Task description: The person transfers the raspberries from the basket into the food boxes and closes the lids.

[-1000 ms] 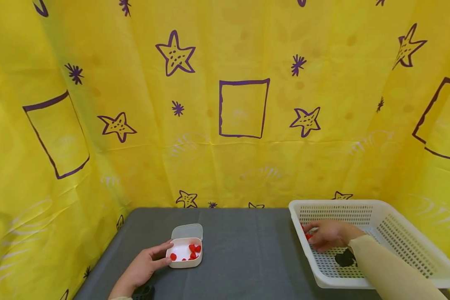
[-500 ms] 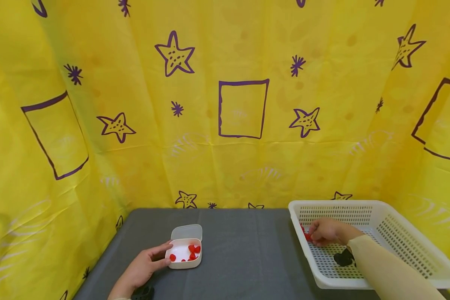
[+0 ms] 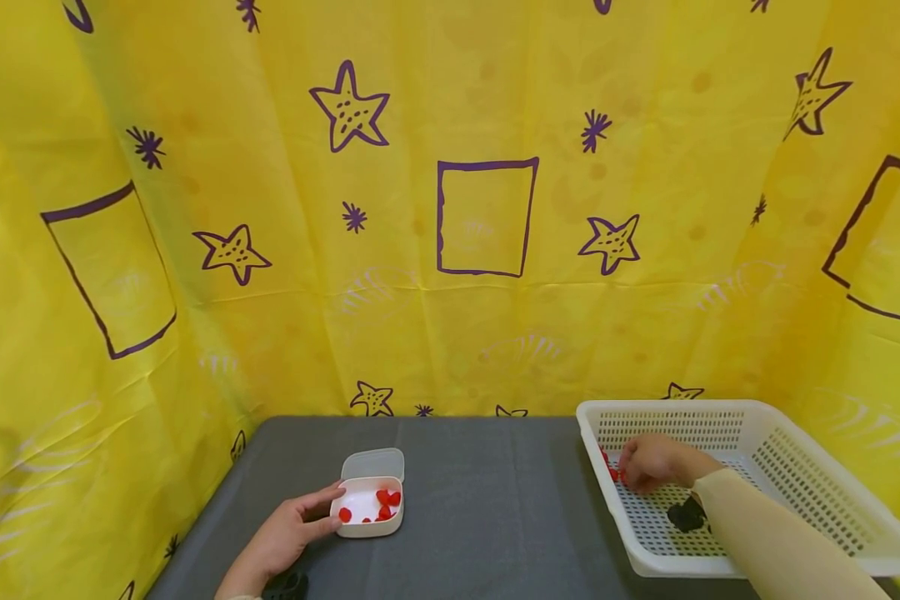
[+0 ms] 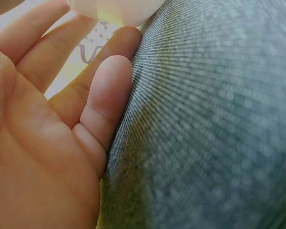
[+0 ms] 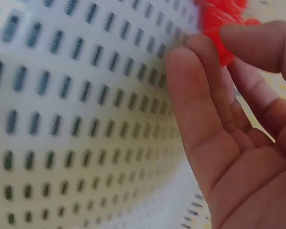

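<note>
A small white box (image 3: 371,531) with its translucent lid (image 3: 373,463) tipped back stands on the left of the dark table. Several small red pieces (image 3: 386,497) lie inside it. My left hand (image 3: 288,529) holds the box's left end between thumb and fingers; in the left wrist view, fingers (image 4: 117,40) meet its pale wall. Inside the white basket (image 3: 682,567), my right hand (image 3: 654,462) is at the left wall, pinching a red crinkled piece (image 5: 221,28) between thumb and fingers. More red pieces (image 3: 609,468) lie beside those fingertips; their exact kind is unclear.
A black item (image 3: 687,515) lies on the basket floor, partly behind the right sleeve (image 3: 765,525). The grey-black tabletop (image 3: 487,500) stretches between box and basket. A yellow patterned curtain (image 3: 487,350) closes off the back and sides.
My right hand's fingers have drawn together at the red pieces by the basket's left wall. The left hand and the box have stayed in place.
</note>
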`<control>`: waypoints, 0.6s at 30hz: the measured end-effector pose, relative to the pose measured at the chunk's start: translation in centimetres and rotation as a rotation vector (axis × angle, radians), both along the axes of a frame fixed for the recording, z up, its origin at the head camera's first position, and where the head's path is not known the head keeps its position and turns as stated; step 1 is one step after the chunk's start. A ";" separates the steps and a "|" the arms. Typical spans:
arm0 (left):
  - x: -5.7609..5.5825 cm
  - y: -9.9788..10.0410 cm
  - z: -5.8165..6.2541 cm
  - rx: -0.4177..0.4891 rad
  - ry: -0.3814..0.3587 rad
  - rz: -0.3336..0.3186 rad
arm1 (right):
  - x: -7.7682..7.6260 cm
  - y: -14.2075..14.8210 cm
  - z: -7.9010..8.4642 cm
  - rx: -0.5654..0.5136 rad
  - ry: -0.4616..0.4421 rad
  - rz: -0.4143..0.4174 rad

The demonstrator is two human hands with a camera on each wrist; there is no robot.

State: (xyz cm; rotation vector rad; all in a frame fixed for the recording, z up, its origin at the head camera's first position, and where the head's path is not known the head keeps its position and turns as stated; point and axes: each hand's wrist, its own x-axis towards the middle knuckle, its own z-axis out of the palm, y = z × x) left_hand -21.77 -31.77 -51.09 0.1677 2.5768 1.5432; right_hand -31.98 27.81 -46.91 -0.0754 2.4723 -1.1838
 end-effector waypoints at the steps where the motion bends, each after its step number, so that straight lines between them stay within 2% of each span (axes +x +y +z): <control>1: 0.0 0.0 0.0 0.002 0.000 0.000 | 0.0 0.1 0.1 -0.003 0.008 0.005; 6: 0.0 0.0 -0.1 0.013 -0.012 0.001 | 0.2 1.0 0.8 -0.093 0.025 0.038; 9: 0.0 0.0 -0.1 0.017 -0.011 -0.002 | 0.2 1.8 1.6 -0.187 0.022 0.066; 13: 0.0 0.0 -0.1 0.021 -0.003 -0.004 | 0.2 3.0 3.2 -0.303 0.007 0.070; 18: -0.1 0.0 0.0 0.029 0.005 -0.012 | 0.5 3.9 5.6 -0.405 0.033 0.025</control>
